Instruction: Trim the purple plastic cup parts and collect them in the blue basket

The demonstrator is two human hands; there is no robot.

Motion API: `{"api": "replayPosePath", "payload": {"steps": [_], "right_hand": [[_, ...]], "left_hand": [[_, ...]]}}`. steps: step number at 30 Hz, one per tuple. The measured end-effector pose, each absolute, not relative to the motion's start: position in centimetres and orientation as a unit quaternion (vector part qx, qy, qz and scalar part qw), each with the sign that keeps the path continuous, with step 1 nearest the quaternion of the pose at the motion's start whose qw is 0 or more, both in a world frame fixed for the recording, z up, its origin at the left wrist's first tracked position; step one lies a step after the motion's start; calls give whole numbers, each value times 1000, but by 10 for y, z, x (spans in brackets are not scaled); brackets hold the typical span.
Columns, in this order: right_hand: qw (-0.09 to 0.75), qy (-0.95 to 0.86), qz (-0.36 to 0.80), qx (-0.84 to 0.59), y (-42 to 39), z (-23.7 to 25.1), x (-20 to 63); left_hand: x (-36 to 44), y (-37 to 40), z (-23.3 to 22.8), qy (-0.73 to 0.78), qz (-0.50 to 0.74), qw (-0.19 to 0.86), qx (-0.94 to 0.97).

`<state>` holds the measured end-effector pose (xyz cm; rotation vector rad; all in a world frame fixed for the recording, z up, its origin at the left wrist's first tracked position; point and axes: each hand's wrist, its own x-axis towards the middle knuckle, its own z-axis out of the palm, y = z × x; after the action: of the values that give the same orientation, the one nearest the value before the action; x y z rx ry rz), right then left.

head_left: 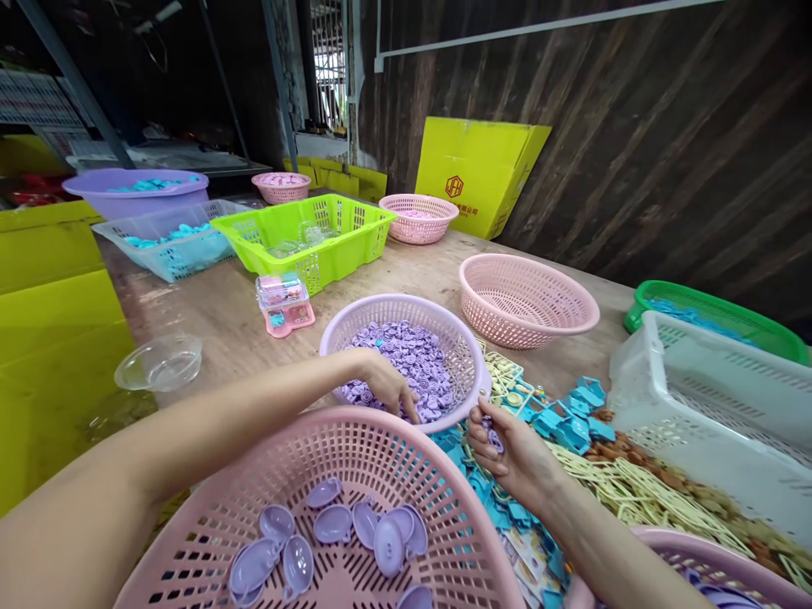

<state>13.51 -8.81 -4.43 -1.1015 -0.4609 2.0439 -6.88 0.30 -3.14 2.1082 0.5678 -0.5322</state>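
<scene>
My left hand (385,382) reaches down into a lavender basket (466,355), its fingers apart and their tips touching a heap of small purple plastic pieces (419,359) with swirl shapes. Just right of that basket's rim, my right hand (507,444) is closed around a few small purple pieces (491,433), partly hidden by the fingers. Nearest to me, under my forearms, a large pink basket (444,482) holds several glossy purple oval plastic parts (333,523), each with a small tab.
Loose blue plastic parts (571,423) and cream frames (640,491) lie to the right beside a white crate (698,397). Behind are a pink basket (526,330), a lime crate (342,266) and a small pink toy set (283,304). A clear bowl (158,364) sits left.
</scene>
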Motion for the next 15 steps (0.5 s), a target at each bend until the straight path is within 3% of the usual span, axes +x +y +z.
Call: {"api": "replayPosePath", "payload": {"steps": [2, 6, 9, 12, 15], "right_hand": [[379, -180, 800, -429, -88, -45, 135], [378, -180, 797, -434, -88, -45, 135], [379, -181, 797, -435, -88, -45, 134], [382, -187, 795, -433, -88, -46, 135], [381, -194, 795, -431, -88, -46, 135]], "left_hand": [[-65, 7, -33, 246, -167, 417, 859], [-55, 17, -44, 285, -66, 274, 916], [-57, 29, -52, 313, -122, 181, 924], [-73, 46, -52, 443, -140, 85, 881], [-95, 60, -49, 504, -153, 49, 849]]}}
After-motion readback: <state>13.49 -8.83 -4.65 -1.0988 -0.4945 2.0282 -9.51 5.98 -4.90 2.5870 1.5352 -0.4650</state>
